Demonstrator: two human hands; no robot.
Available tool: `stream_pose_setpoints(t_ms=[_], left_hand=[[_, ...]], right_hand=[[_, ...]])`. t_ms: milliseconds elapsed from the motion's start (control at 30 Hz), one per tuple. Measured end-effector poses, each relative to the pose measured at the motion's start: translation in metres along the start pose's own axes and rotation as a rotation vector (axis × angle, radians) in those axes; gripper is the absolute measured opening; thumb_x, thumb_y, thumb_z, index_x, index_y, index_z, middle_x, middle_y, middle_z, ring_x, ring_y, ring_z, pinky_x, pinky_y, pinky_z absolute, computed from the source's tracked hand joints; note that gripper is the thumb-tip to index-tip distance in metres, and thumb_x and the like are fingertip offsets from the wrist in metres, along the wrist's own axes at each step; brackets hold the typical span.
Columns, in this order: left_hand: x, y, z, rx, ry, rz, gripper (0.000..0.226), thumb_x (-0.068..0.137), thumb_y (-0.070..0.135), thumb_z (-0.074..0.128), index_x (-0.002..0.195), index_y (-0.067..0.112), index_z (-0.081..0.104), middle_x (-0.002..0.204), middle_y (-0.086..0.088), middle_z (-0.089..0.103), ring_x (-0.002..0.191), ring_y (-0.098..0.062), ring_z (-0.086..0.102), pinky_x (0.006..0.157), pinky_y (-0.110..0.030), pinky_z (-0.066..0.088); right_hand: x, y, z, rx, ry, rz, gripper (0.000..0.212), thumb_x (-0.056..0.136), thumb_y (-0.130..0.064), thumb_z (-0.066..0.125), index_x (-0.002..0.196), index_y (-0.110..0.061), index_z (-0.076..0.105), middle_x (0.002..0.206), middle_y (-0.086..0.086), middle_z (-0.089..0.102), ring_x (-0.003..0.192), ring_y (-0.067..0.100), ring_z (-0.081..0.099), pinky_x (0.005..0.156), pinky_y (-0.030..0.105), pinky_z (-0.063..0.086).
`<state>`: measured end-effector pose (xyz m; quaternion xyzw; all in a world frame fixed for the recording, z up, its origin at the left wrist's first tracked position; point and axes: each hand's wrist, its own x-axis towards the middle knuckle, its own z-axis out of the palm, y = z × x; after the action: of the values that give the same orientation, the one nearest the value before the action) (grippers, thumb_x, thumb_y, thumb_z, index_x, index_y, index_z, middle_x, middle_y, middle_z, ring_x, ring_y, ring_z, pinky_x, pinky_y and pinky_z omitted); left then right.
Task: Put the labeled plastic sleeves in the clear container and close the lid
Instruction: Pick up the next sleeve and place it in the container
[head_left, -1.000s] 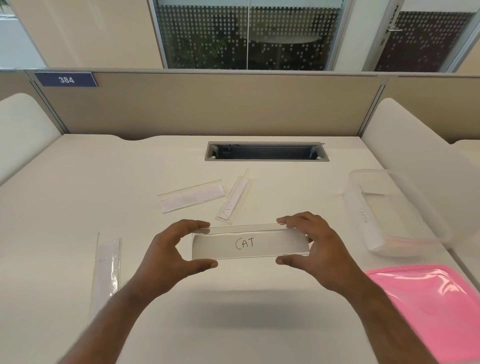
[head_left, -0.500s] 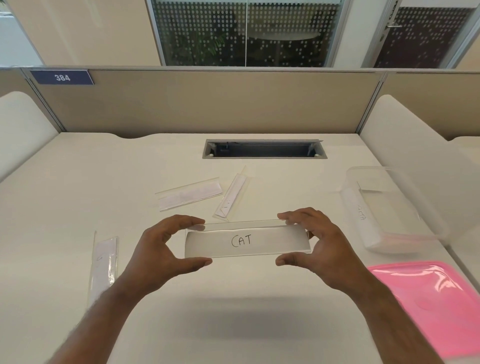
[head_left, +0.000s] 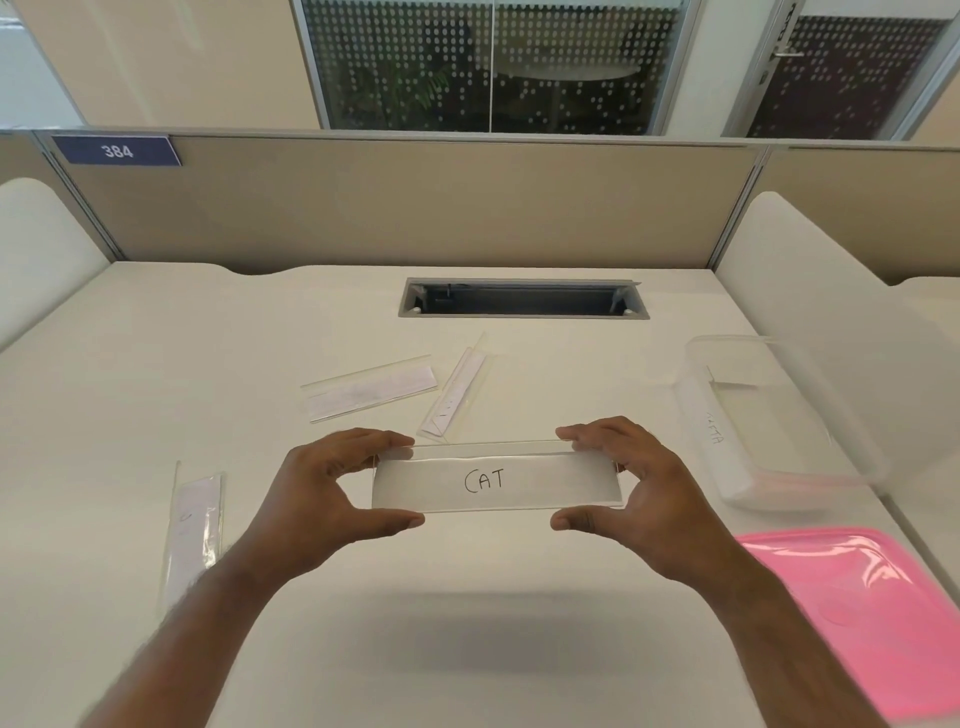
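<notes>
**Two hands hold up the CAT sleeve over the desk**

The white desk has a tan wall panel at the back. On that panel is a blue sign that says 384. Past it are windows with dots on the glass. A long gray slot is cut into the desk near the back.

The left hand and the right hand hold one plastic sleeve up above the desk, flat side to the camera. The paper in it says CAT. Each hand pinches one end, with fingers on the top edge and the thumb under the bottom edge. A shadow lies on the desk below it.

Three more sleeves lie on the desk. One is behind the left hand, and a thin one lies just beside it. The third one is off to the left, next to the left arm.

The clear container sits open on the right side of the desk. One sleeve with a label is already in it, against the near wall. The pink lid lies flat on the desk, near the container and closer to the person.
</notes>
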<state>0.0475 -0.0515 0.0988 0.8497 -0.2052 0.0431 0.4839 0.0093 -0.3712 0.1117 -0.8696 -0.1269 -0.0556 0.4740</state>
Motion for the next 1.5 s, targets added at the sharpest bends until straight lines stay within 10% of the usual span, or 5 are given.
stream_pose_setpoints(t_ms=[267,533,867,1167,1500], left_hand=[[0.012,0.002,0.003,-0.042,-0.037,0.011,0.064,0.048,0.045,0.093,0.108,0.040,0.073,0.109,0.017,0.073,0.105,-0.009,0.068,0.090,-0.011,0.048],[0.025,-0.003,0.015,-0.094,-0.066,0.011,0.062,0.051,0.038,0.094,0.109,0.035,0.074,0.112,0.011,0.073,0.110,-0.012,0.066,0.097,-0.016,0.048],[0.035,-0.033,0.044,-0.133,-0.008,-0.083,0.078,0.056,0.033,0.096,0.127,0.038,0.064,0.128,0.023,0.066,0.123,0.001,0.058,0.106,-0.017,0.041],[0.018,-0.090,0.089,0.288,0.041,-0.403,0.081,0.084,0.062,0.063,0.153,0.030,0.035,0.157,0.013,0.037,0.146,-0.006,0.031,0.113,-0.026,0.030],[0.012,-0.121,0.131,0.728,-0.123,-0.346,0.097,0.087,0.078,0.010,0.159,0.013,0.004,0.168,0.001,0.000,0.154,-0.015,-0.004,0.124,-0.034,-0.003]], right_hand=[[0.017,-0.005,-0.030,0.009,-0.168,0.076,0.073,0.050,-0.062,0.085,0.118,-0.050,0.062,0.127,-0.033,0.056,0.125,-0.013,0.043,0.102,0.010,0.033],[0.031,-0.004,-0.028,-0.205,-0.385,0.187,0.080,0.048,-0.061,0.084,0.120,-0.064,0.049,0.119,-0.038,0.055,0.105,-0.016,0.052,0.081,0.011,0.049],[0.026,0.016,-0.019,-0.272,-0.235,0.248,0.052,0.052,-0.047,0.080,0.100,-0.055,0.061,0.092,-0.022,0.068,0.075,0.001,0.065,0.053,0.018,0.053],[0.017,0.037,-0.028,-0.340,-0.113,0.376,0.060,0.057,-0.044,0.081,0.114,-0.034,0.065,0.093,-0.013,0.072,0.080,0.011,0.069,0.074,0.034,0.056],[0.013,0.061,-0.051,-0.366,0.192,0.471,0.064,0.059,-0.042,0.087,0.117,-0.025,0.066,0.108,0.001,0.073,0.094,0.017,0.068,0.080,0.035,0.056]])
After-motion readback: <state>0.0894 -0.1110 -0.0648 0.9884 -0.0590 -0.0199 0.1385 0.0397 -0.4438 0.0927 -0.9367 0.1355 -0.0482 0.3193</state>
